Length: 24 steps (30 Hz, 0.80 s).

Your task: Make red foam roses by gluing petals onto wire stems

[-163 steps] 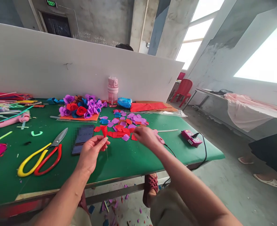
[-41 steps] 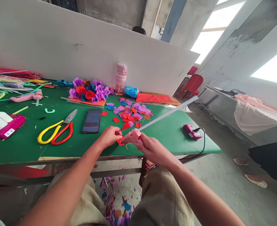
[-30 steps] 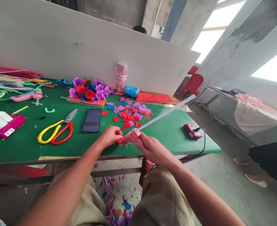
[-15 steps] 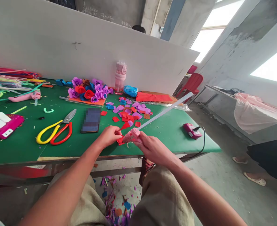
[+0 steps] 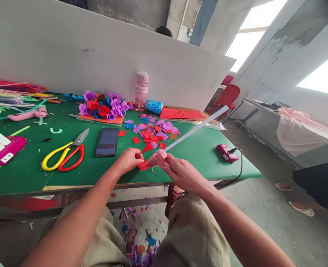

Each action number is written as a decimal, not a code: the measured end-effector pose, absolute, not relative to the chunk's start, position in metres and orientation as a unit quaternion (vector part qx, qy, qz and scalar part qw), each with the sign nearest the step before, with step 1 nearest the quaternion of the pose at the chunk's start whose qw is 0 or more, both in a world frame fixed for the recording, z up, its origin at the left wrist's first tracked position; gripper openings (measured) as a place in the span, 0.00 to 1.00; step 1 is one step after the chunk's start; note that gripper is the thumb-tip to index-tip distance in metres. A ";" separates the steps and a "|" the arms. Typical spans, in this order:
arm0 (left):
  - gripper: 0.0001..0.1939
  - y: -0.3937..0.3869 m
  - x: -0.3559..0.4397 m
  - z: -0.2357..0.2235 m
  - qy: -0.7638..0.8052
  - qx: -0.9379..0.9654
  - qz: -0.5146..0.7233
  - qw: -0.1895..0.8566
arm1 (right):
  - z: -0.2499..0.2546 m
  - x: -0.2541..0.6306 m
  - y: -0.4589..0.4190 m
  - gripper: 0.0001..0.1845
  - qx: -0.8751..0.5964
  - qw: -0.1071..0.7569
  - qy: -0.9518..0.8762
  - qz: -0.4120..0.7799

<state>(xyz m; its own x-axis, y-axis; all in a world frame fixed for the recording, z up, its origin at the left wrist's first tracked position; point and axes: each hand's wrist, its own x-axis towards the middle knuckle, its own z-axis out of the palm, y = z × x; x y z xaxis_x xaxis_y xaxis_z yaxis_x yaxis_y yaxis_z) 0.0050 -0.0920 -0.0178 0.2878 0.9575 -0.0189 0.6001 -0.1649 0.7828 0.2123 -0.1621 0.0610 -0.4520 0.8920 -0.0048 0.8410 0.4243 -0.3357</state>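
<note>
While the green table [image 5: 205,155] spreads across the near side and the white board [image 5: 55,48] stands along its far edge, both arms reach in over the near edge and converge. The right forearm slants in from the near right, the left from the near left, and the two hands sit close together. At the right hand [image 5: 184,174], the fingers are curled around the handle of the pink glue gun [image 5: 158,157], which is up off the table; whether the trigger is pressed cannot be told. Its long glue stick [image 5: 196,128] slopes away to the far right, while its nozzle end points left at the red paper [image 5: 143,165]. That puts the tool at the paper, seemingly for gluing, though any fresh glue is hidden. The left hand [image 5: 129,161] is turned inward, its thumb and forefinger brought together in a pinch on the red paper just above the near part of the table. Farther off lie the paper flowers [image 5: 104,107], with loose petals [image 5: 153,137] scattered to their near right. Smallest of all, pale thin strands [image 5: 153,170] dangle just beside the nozzle end
</note>
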 end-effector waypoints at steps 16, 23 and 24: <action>0.06 -0.092 0.005 -0.019 0.543 0.721 0.256 0.345 | 0.072 0.215 -0.167 0.10 -0.514 0.129 -0.826 0.194; 0.07 -0.093 0.006 -0.017 0.542 0.720 0.256 0.350 | 0.063 0.211 -0.165 0.11 -0.506 0.114 -0.832 0.197; 0.07 -0.093 0.006 -0.017 0.541 0.721 0.256 0.350 | 0.061 0.211 -0.165 0.11 -0.507 0.112 -0.832 0.196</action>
